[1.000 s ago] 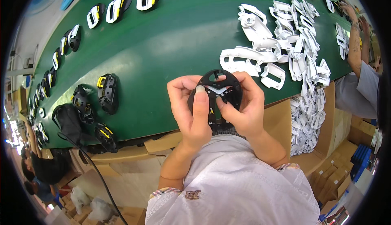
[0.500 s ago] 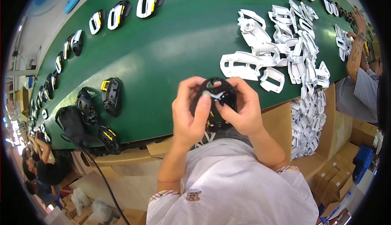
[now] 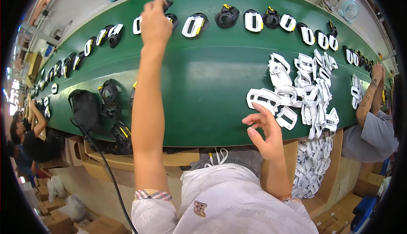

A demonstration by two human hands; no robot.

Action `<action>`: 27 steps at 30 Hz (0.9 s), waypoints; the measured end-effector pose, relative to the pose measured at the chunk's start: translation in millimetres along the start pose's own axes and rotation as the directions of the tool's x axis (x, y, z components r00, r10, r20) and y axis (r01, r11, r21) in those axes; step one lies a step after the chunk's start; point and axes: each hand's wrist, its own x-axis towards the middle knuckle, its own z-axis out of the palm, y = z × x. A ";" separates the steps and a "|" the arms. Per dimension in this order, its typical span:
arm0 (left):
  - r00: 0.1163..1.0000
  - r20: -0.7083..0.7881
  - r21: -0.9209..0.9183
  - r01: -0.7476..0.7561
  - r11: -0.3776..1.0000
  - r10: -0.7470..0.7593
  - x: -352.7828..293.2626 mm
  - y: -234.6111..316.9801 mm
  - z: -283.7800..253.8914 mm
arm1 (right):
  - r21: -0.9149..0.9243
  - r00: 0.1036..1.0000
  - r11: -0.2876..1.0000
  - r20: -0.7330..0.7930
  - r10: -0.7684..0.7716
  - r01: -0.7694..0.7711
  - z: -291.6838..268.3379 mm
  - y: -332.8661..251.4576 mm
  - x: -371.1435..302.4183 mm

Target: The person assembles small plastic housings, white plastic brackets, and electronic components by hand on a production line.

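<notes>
My left hand (image 3: 156, 24) reaches out to the far row, its fingers closed round a black plastic shell (image 3: 168, 5) that is mostly hidden behind them. Just below it, partly covered by the hand, lies a black shell with a white frame (image 3: 137, 25). To its right sits another black shell with a white frame and yellow trim (image 3: 194, 25). My right hand (image 3: 267, 134) is open in the air with fingers apart, holding nothing. Beyond its fingertips lies a loose white plastic frame (image 3: 263, 97), at the near-left edge of a pile of white frames (image 3: 311, 90).
A green worktable (image 3: 203, 85) curves across the view. At its left stand a black pouch-like object (image 3: 84, 107) with a cable and several black shells (image 3: 109, 92). A cardboard box (image 3: 335, 166) of white frames is at the near right. Other people sit at both ends.
Both hands held the black shell in front of my body. My left hand has carried it to the far row; my right hand has let go and opened. The view has shifted.
</notes>
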 end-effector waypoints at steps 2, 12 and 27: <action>0.933 0.348 0.083 0.068 0.994 -0.092 -14.9 -3.8 22.0 | 0.012 1.000 1.000 -0.013 0.010 -0.010 2.2 6.6 -8.6; 0.868 0.480 -0.488 0.143 0.861 0.128 -97.8 103.2 -11.7 | -0.169 0.992 0.986 -0.123 -0.022 0.001 -10.3 11.7 -6.3; 0.763 0.393 -0.786 -0.010 0.618 0.513 -131.8 138.8 -11.7 | -0.125 0.982 0.990 -0.168 -0.086 0.065 2.0 31.7 2.6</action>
